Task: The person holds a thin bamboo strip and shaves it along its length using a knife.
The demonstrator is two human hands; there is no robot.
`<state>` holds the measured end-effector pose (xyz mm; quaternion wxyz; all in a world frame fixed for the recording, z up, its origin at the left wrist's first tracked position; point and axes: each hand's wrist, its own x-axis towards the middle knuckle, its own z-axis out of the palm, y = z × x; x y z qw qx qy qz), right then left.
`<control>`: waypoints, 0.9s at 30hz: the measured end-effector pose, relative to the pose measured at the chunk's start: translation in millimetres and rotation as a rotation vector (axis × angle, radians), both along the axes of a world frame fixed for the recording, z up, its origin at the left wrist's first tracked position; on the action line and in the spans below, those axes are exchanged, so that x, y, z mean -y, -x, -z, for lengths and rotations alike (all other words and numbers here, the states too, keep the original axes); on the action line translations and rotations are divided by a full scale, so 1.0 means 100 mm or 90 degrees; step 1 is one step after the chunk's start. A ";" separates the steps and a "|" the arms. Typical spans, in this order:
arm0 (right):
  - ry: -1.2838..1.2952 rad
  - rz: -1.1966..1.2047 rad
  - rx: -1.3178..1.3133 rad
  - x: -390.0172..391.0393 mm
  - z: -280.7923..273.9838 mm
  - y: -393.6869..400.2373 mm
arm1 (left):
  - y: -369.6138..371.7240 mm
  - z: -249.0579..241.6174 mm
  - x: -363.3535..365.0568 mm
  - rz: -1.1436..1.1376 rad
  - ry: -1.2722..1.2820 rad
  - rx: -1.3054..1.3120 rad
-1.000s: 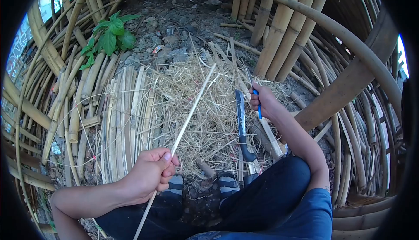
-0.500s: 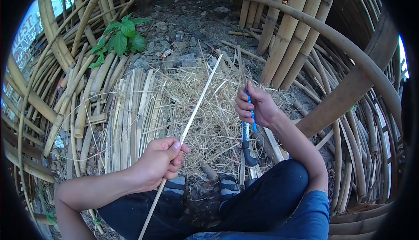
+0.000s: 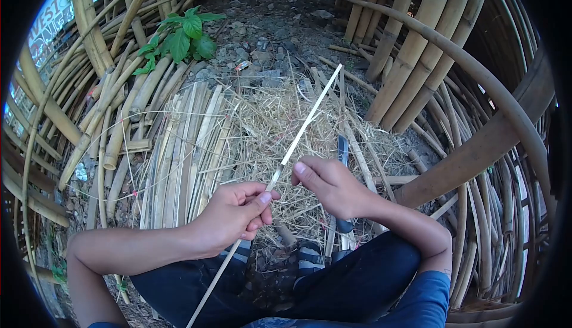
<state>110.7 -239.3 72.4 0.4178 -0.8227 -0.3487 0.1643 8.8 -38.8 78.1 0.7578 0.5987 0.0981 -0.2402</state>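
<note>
A long, thin bamboo strip (image 3: 295, 143) slants up and away across the middle, with a small sliver lifting from its upper half. My left hand (image 3: 241, 210) is closed around its lower part, thumb pressed on top, and the tail runs down past my knee. Close to the strip's right side, just above the left hand, is my right hand (image 3: 332, 188). Its thumb and fingers are pinched together; I cannot tell what they hold. Behind the right wrist lies a tool with a dark handle end (image 3: 344, 225), partly hidden by the hand.
Pale shavings (image 3: 256, 119) cover the ground ahead. Split bamboo slats (image 3: 185, 149) lie to the left, near a leafy green plant (image 3: 182, 39). Thick bamboo poles (image 3: 423, 54) stand at the right, and a curved pole (image 3: 471, 66) arches overhead there. Gravel (image 3: 256, 30) lies farther back.
My right hand has moved left and down from above the dark-handled tool to beside the strip. The blue object it gripped no longer shows in it. The left hand still grips the strip.
</note>
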 end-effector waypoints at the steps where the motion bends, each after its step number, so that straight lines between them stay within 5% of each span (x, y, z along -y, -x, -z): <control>1: 0.026 -0.029 -0.022 -0.04 -0.04 0.07 | 0.00 0.00 0.01 -0.001 0.000 0.000; 6: -0.010 -0.092 -0.054 -0.10 -0.09 0.18 | 0.03 0.07 -0.05 0.073 -0.039 0.084; 11: -0.009 -0.094 0.093 -0.08 -0.11 0.13 | 0.07 -0.02 -0.04 0.029 -0.024 0.108; 27: -0.068 -0.030 0.178 0.03 0.06 -0.04 | -0.01 -0.10 -0.03 -0.004 -0.046 0.096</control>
